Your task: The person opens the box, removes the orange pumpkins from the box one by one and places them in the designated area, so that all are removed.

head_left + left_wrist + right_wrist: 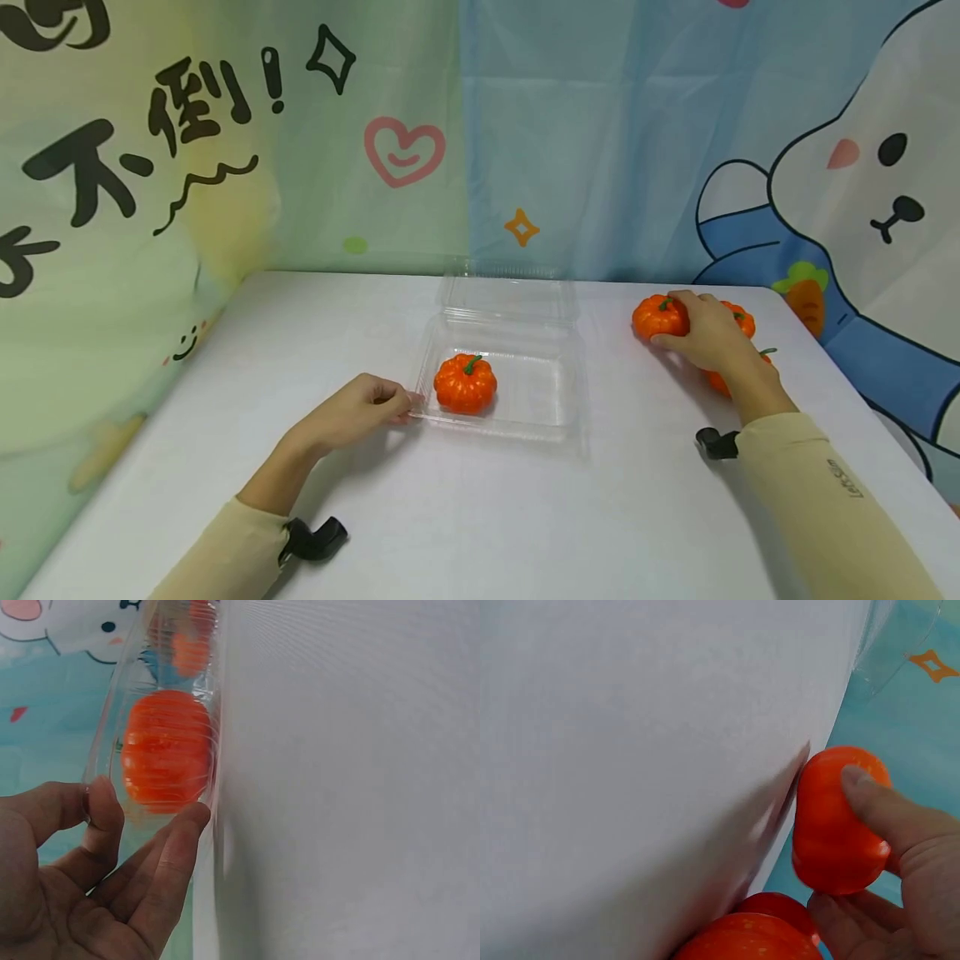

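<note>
A clear plastic clamshell box (532, 387) lies with its lid (510, 298) folded back. One small orange toy pumpkin (465, 385) with a green stem sits in the box's left part. My left hand (360, 410) pinches the box's left front corner; in the left wrist view its thumb and a finger meet at the rim. At the right, my right hand (707, 333) grips another toy pumpkin (840, 825), thumb on one side and fingers on the other. Behind and under that hand are two more pumpkins, one at the back (741, 317) and one nearer (717, 383), both partly hidden.
The white table (525, 517) ends at a printed cloth backdrop (555, 125) right behind the box lid. Black wrist mounts (318, 540) stick out from both sleeves close over the table.
</note>
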{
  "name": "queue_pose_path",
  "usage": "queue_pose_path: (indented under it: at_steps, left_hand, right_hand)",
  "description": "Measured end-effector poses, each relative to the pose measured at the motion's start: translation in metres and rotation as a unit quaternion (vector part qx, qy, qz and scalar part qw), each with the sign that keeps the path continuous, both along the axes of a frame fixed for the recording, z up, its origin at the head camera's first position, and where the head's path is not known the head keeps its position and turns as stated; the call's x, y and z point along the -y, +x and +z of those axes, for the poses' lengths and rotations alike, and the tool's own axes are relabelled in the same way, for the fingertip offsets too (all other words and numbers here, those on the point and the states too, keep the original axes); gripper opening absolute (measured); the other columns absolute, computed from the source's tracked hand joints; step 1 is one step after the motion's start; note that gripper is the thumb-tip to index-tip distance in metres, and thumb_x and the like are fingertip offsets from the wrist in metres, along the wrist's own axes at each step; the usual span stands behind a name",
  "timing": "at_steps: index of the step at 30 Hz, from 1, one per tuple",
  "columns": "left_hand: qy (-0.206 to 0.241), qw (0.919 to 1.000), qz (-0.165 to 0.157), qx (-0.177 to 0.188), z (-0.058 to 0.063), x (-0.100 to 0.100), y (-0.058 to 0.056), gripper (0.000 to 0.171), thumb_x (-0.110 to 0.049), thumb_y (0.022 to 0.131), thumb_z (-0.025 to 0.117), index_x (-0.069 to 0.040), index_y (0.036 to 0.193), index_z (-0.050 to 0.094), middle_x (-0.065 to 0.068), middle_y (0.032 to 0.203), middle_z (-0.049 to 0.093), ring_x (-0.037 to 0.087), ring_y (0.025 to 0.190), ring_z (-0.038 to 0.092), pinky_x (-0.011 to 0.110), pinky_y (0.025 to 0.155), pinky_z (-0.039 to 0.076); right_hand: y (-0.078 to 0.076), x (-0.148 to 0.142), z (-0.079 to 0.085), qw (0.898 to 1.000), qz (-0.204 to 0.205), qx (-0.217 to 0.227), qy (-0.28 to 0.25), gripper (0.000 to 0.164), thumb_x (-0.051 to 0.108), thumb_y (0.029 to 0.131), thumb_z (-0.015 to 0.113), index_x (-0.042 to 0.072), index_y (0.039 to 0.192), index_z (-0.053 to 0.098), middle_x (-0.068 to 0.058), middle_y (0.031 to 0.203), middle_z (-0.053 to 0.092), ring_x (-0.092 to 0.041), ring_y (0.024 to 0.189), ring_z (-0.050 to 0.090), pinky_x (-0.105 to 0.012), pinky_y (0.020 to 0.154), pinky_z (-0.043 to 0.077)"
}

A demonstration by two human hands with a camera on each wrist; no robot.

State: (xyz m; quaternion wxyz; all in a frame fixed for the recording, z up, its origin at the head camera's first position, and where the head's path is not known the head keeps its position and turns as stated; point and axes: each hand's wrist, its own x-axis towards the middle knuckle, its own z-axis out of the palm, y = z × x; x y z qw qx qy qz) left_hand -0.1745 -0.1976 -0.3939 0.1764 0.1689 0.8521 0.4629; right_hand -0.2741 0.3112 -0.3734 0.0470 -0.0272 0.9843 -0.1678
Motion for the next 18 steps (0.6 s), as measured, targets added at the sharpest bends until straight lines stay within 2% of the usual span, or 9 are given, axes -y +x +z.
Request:
queue_pose_path:
  at_steps: [3,7,10,18]
  left_hand:
    - [-0.003,1.0000,-0.001,0.000,0.0011,-0.0003,-0.0006,0.031,-0.019,0.099,0.051,-0.006,0.096,0.078,0.006,0.118,0.075,0.018,0.100,0.061,0.035,0.089,0.047]
    - [-0.008,1.0000,0.003,0.001,0.0056,-0.0009,-0.0005,0.031,-0.021,0.100,0.051,-0.007,0.101,0.079,0.006,0.121,0.074,0.017,0.103,0.066,0.035,0.090,0.048]
    - [-0.008,0.9999,0.005,0.004,0.0074,-0.0011,-0.0010,0.031,-0.022,0.101,0.052,-0.007,0.105,0.079,0.007,0.122,0.074,0.017,0.104,0.068,0.035,0.092,0.049]
    - [-0.004,1.0000,0.003,0.005,0.0030,-0.0026,0.0016,0.031,-0.020,0.100,0.051,-0.005,0.095,0.078,0.007,0.118,0.075,0.016,0.102,0.066,0.034,0.092,0.049]
  right_hand:
    - [-0.0023,0.0010,0.0008,1.000,-0.001,0.005,0.008,0.087,0.040,0.094,0.071,0.001,0.158,0.025,-0.039,0.148,0.030,-0.057,0.131,0.032,-0.079,0.102,0.034]
    - [-0.0060,0.0021,0.0030,1.000,0.002,-0.005,0.026,0.084,0.035,0.096,0.070,-0.003,0.156,0.026,-0.040,0.145,0.034,-0.057,0.129,0.035,-0.077,0.103,0.035]
    - [-0.0081,0.0035,0.0043,0.999,-0.002,-0.012,0.037,0.083,0.034,0.095,0.070,-0.006,0.154,0.028,-0.041,0.145,0.032,-0.057,0.129,0.034,-0.076,0.103,0.035]
    - [-0.0074,0.0061,-0.0019,0.999,-0.018,-0.008,0.032,0.086,0.036,0.095,0.071,-0.007,0.154,0.026,-0.041,0.146,0.029,-0.057,0.129,0.034,-0.076,0.105,0.034]
